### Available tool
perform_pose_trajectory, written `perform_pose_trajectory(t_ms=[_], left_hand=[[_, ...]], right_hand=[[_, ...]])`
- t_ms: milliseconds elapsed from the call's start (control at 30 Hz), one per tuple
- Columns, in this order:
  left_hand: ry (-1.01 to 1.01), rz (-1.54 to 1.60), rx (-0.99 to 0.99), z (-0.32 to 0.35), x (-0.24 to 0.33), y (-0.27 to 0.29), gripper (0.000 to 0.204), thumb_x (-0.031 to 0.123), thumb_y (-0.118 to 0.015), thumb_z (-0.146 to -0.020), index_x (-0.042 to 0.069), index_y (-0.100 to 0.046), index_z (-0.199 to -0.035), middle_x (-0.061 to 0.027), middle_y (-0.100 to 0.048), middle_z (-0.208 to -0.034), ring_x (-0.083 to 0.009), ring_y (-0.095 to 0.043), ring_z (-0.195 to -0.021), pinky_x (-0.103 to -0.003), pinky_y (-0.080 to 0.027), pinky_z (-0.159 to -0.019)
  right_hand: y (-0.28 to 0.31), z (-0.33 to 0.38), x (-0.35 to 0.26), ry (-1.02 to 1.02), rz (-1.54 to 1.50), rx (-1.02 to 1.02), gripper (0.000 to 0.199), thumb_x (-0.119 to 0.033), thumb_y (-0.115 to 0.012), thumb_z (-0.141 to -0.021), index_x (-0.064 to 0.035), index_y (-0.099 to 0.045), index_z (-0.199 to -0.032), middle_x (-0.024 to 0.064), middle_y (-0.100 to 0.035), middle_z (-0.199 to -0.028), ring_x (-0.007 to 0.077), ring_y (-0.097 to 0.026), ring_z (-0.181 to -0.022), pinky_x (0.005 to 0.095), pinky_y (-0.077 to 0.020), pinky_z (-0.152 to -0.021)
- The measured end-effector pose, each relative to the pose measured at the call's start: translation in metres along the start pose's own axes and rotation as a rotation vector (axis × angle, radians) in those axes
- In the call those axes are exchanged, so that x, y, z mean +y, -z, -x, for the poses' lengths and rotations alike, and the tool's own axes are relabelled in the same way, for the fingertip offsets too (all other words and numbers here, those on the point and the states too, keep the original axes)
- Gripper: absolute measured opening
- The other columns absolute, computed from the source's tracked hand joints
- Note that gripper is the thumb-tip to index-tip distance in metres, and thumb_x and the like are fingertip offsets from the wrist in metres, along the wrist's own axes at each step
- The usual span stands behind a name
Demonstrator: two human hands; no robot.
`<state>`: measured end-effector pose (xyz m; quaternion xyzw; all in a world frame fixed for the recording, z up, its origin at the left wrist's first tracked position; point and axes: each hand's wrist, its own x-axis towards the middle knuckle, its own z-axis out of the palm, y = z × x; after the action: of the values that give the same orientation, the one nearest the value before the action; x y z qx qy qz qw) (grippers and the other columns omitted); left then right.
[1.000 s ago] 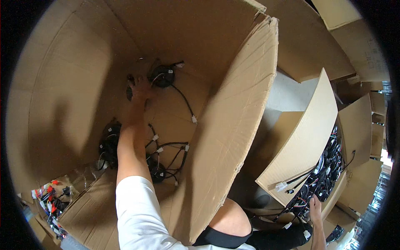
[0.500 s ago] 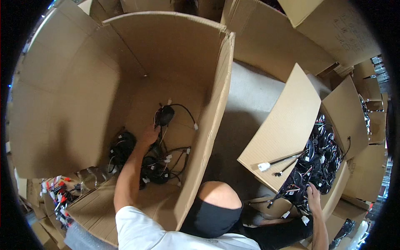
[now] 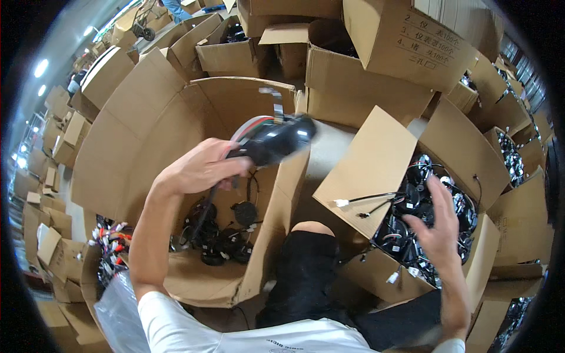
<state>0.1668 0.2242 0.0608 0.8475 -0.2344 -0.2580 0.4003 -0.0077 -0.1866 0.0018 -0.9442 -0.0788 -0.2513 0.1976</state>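
My left hand (image 3: 200, 167) grips a black rounded unit with a wire lead (image 3: 279, 141), raised above the large open carton (image 3: 129, 147). Grey, red and green wires run from it past my fingers, and motion blurs it. Several similar black round units with leads (image 3: 226, 244) lie on the floor of that carton. On the right, my right hand (image 3: 438, 220) hovers with thumb and fingers spread over a smaller carton (image 3: 362, 170). That carton is heaped with shiny black wired units (image 3: 406, 232); whether my fingers touch them I cannot tell.
Open cartons crowd the back, including a tall one (image 3: 406, 41). Left of the large carton are coloured wire connectors (image 3: 115, 247) and a clear plastic bag (image 3: 126, 309). Leads with white plugs (image 3: 341, 203) hang over the smaller carton's flap. My knee (image 3: 312, 229) stands between both cartons.
My left hand has lifted a black wired unit up out of the large carton. My right hand has risen from the smaller carton's near edge and spread open. The view has tilted upward.
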Motion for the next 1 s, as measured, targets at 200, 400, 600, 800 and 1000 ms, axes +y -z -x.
perform_pose_trajectory(t_ms=[200, 400, 600, 800, 1000], left_hand=[[-0.205, -0.128, -0.39, -0.024, 0.067, -0.059, 0.031, 0.029, -0.062, -0.099, -0.001, -0.066, -0.105, -0.0045, -0.062, -0.071, -0.0121, -0.06, -0.065, -0.031, -0.051, -0.061], [-0.062, 0.525, 0.215, -0.06, -0.121, -0.024, 0.056, 0.049, -0.047, -0.106, -0.001, -0.058, -0.129, -0.0021, -0.064, -0.081, -0.0115, -0.062, -0.074, -0.029, -0.055, -0.072], [0.544, -0.195, 0.716, -0.046, -0.519, -0.124, 0.068, 0.045, -0.065, -0.092, -0.004, -0.054, -0.138, -0.0265, -0.055, -0.14, -0.0402, -0.057, -0.122, -0.048, -0.047, -0.101], [0.444, 0.409, 0.655, -0.13, -0.524, -0.326, 0.076, 0.025, -0.088, -0.075, 0.0, -0.054, -0.138, -0.0174, -0.059, -0.139, -0.0323, -0.057, -0.125, -0.041, -0.043, -0.108], [0.754, 1.349, 0.589, -0.126, -0.488, -0.23, 0.065, 0.021, -0.082, -0.083, -0.01, -0.054, -0.133, -0.0202, -0.061, -0.133, -0.0279, -0.064, -0.113, -0.041, -0.052, -0.097]], right_hand=[[-0.021, -0.063, -0.063, 0.483, -0.099, -0.005, 0.063, -0.009, -0.086, -0.067, -0.0015, -0.059, -0.123, 0.0193, -0.065, -0.118, 0.0377, -0.064, -0.108, 0.0441, -0.0519, -0.091], [-0.012, -0.008, -0.017, -0.305, -0.302, -0.094, 0.048, -0.009, -0.08, -0.079, 0.0005, -0.06, -0.122, 0.0114, -0.07, -0.11, 0.0227, -0.067, -0.097, 0.0332, -0.0527, -0.088], [0.039, 0.071, 0.061, -0.802, -1.184, 0.351, 0.042, -0.028, -0.058, -0.102, -0.0057, -0.054, -0.138, 0.0114, -0.065, -0.127, 0.025, -0.063, -0.118, 0.0409, -0.0536, -0.099], [0.045, 0.09, 0.04, -1.009, -1.14, 0.458, 0.045, -0.016, -0.058, -0.1, -0.0009, -0.049, -0.141, 0.0131, -0.062, -0.133, 0.027, -0.062, -0.12, 0.0476, -0.0512, -0.102], [0.02, 0.052, 0.023, -0.802, -1.056, 0.288, 0.066, -0.006, -0.078, -0.081, 0.004, -0.045, -0.138, 0.0131, -0.061, -0.127, 0.0188, -0.06, -0.116, 0.0349, -0.0482, -0.102]])
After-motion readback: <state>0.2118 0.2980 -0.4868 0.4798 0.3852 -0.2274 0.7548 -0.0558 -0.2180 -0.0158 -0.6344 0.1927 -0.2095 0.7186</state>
